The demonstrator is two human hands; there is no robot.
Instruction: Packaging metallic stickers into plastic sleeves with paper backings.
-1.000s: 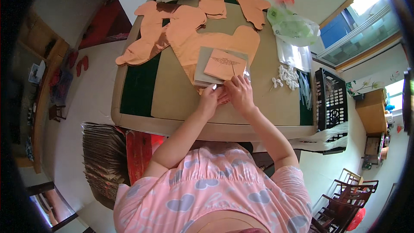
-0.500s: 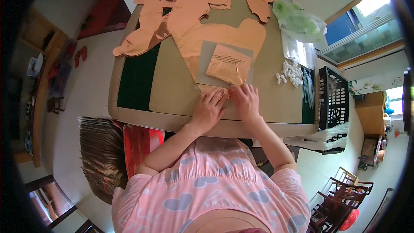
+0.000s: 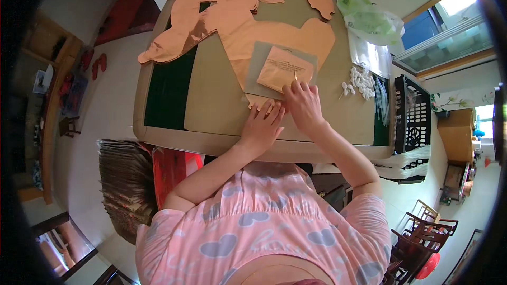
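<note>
A large flat rose-gold foil balloon (image 3: pixel 280 31) lies on the table, its narrow end toward me. On it rests a greyish see-through sheet or bag (image 3: pixel 253 68) with a folded rose-gold foil packet (image 3: pixel 282 71) on or in it. A thin pale stick (image 3: pixel 296 75) shows at the packet's right side. My left hand (image 3: pixel 262 128) lies with fingers spread on the balloon's near tip. Beside it, my right hand (image 3: pixel 304 104) is closed, fingertips bent down at the packet's lower right corner; what they pinch is hidden.
More flat foil balloons (image 3: pixel 182 26) lie at the far left and back. On the right are small white knotted pieces (image 3: pixel 363 82), pale thin straws (image 3: pixel 381 100), clear bags (image 3: pixel 372 55) and a green-white plastic bag (image 3: pixel 369 18). A black crate (image 3: pixel 411 119) adjoins the right edge.
My right hand has shifted up and right, onto the packet's lower corner. My left hand stays by the balloon's near tip, its fingers slightly more spread. The view has shifted slightly.
</note>
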